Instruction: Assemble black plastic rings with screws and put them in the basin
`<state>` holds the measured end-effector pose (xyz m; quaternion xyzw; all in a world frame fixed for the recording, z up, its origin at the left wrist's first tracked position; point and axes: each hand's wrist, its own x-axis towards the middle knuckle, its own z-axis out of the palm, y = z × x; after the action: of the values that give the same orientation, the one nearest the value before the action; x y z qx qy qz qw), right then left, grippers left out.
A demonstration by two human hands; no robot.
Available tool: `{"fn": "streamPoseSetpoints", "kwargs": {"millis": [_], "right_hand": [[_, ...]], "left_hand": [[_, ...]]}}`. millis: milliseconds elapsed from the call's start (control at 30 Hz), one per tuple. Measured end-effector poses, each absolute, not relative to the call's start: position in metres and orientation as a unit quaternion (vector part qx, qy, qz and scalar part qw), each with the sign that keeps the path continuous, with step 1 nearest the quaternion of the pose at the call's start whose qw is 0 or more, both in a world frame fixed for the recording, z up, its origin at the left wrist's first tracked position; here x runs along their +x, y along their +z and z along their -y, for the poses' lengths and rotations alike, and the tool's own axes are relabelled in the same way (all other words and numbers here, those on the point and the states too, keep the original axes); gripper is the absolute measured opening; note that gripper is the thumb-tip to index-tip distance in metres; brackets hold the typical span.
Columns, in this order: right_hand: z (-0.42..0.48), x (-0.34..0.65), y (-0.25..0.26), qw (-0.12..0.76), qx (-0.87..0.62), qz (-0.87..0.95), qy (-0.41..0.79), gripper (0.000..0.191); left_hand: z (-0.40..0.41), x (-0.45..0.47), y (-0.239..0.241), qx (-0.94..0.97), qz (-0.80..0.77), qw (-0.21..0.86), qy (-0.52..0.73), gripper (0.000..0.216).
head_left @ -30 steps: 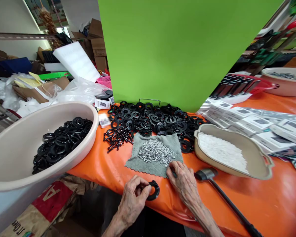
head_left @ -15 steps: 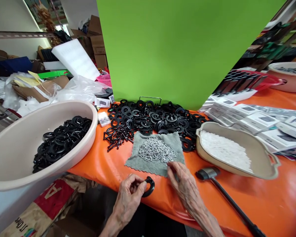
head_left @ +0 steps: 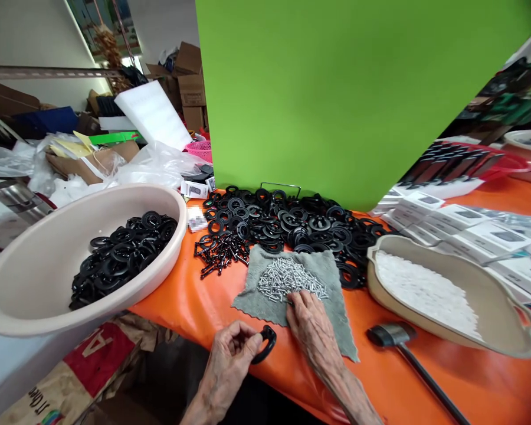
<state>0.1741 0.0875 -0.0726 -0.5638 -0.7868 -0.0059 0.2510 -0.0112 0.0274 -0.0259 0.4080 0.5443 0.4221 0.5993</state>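
Observation:
My left hand (head_left: 230,359) is closed on a black plastic ring (head_left: 265,344) at the near edge of the orange table (head_left: 446,378). My right hand (head_left: 308,324) lies on a grey cloth (head_left: 331,277), fingertips pinched together at the near edge of a heap of small silver screws (head_left: 287,279); whether they hold a screw I cannot make out. Behind the cloth spreads a big pile of black rings (head_left: 301,221), with a cluster of small black pins (head_left: 219,251) to its left.
A large beige basin (head_left: 30,283) with black rings stands at the left. A beige tray (head_left: 500,319) of white pellets sits at the right, a hammer (head_left: 402,345) in front of it. White boxes (head_left: 455,221) lie behind. A green panel (head_left: 345,94) blocks the back.
My right hand has moved forward onto the cloth, up to the screw heap. The left hand keeps the ring, now tilted more upright. The view shifted slightly.

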Motion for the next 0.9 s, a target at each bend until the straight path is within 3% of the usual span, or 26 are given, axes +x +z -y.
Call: {"fn": "streamPoseSetpoints", "kwargs": {"millis": [433, 667, 800, 900], "right_hand": [[-0.089, 0.183, -0.082, 0.288, -0.539, 0.791, 0.03, 0.023], [-0.077, 0.181, -0.061, 0.335, -0.535, 0.775, 0.036, 0.033], [-0.044, 0.165, -0.045, 0.377, -0.526, 0.728, 0.226, 0.03], [-0.027, 0.153, -0.042, 0.4, -0.52, 0.638, 0.403, 0.041]], "left_hand": [[-0.03, -0.011, -0.006, 0.354, -0.52, 0.636, 0.447, 0.035], [-0.03, -0.01, -0.021, 0.468, -0.552, 0.54, 0.429, 0.031], [-0.031, -0.005, -0.023, 0.538, -0.568, 0.437, 0.445, 0.024], [-0.032, -0.001, -0.025, 0.572, -0.563, 0.391, 0.45, 0.022]]}}
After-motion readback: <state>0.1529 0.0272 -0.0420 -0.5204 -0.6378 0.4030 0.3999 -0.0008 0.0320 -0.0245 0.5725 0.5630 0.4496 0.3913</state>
